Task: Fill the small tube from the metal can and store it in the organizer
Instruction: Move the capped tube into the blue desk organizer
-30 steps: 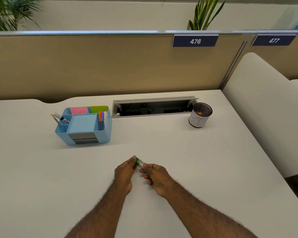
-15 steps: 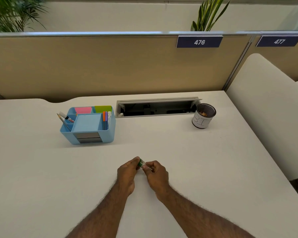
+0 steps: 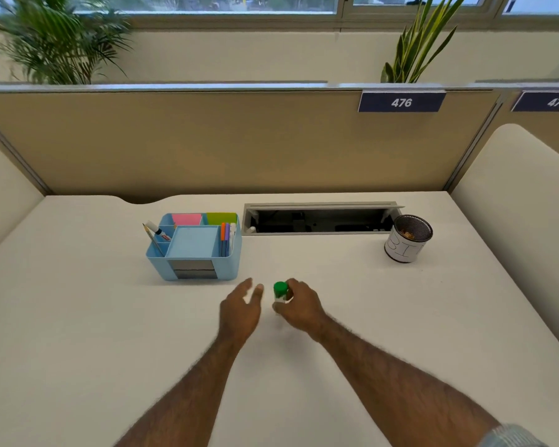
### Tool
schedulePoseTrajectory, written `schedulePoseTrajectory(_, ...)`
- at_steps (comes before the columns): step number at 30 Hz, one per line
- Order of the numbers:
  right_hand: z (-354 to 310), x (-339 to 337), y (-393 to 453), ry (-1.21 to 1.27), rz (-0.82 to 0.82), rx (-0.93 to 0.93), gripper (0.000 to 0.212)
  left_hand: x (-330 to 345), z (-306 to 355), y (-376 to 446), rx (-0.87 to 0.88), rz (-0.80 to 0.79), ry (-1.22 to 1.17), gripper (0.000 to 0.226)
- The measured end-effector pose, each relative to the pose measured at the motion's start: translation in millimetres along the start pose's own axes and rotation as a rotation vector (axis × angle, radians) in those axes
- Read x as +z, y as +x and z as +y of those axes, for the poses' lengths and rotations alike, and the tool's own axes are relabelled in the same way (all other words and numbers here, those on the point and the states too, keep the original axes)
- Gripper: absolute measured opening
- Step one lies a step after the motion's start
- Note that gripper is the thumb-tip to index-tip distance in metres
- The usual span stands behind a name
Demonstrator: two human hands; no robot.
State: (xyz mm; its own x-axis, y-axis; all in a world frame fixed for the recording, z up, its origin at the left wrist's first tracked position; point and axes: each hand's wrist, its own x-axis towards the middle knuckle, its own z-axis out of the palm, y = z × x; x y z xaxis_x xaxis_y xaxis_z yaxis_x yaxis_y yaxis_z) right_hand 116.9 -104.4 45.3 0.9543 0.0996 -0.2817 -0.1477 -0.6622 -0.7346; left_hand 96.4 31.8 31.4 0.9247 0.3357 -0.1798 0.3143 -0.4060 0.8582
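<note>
A small clear tube with a green cap (image 3: 280, 291) stands upright in my right hand (image 3: 299, 309), which grips it above the white desk. My left hand (image 3: 241, 309) is just to its left, fingers spread, holding nothing and apart from the tube. The metal mesh can (image 3: 408, 238), with a white label and something orange inside, stands at the far right of the desk. The light blue organizer (image 3: 194, 246) sits at the far left of centre, holding sticky notes, pens and a marker.
An open cable tray (image 3: 320, 218) is recessed in the desk between organizer and can. A beige partition (image 3: 207, 143) closes the back edge. Padded cream dividers flank the desk left and right (image 3: 523, 201).
Both hands were pinching the tube together. Now my left hand has let go and opened, and my right hand alone holds the tube upright, moved a little further from me.
</note>
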Motion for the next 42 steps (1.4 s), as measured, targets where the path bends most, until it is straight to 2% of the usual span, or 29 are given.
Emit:
schedulePoseTrajectory(2,-16,-5,12,0.020,0.000,-0.023,0.033,-20,-4,9,0.100,0.168,0.224,0.045)
schedulePoseTrajectory(6,-57,-3,35,0.105,0.007,-0.091,0.030,-61,-12,34,0.292,0.405,0.451,0.038)
schedulePoseTrajectory(8,-84,3,49,0.139,0.021,-0.140,0.032,-82,-18,53,0.293,0.378,0.598,0.048)
schedulePoseTrajectory(12,-119,18,70,0.160,0.076,-0.193,0.032,-97,-35,74,0.208,0.123,0.838,0.068)
schedulePoseTrajectory(15,-135,31,84,0.142,0.104,-0.241,0.030,-96,-47,79,0.192,0.034,0.846,0.073)
schedulePoseTrajectory(19,-144,51,97,0.020,0.121,-0.307,0.026,-94,-56,79,0.208,0.047,0.807,0.075)
schedulePoseTrajectory(27,-137,72,110,-0.286,0.096,-0.338,0.036,-92,-60,83,0.194,0.054,0.826,0.078)
schedulePoseTrajectory(36,-125,70,111,-0.265,0.120,-0.322,0.060,-93,-57,82,0.183,0.047,0.836,0.076)
schedulePoseTrajectory(42,-107,40,98,-0.242,0.171,-0.332,0.056,-88,-29,74,0.149,0.059,0.808,0.078)
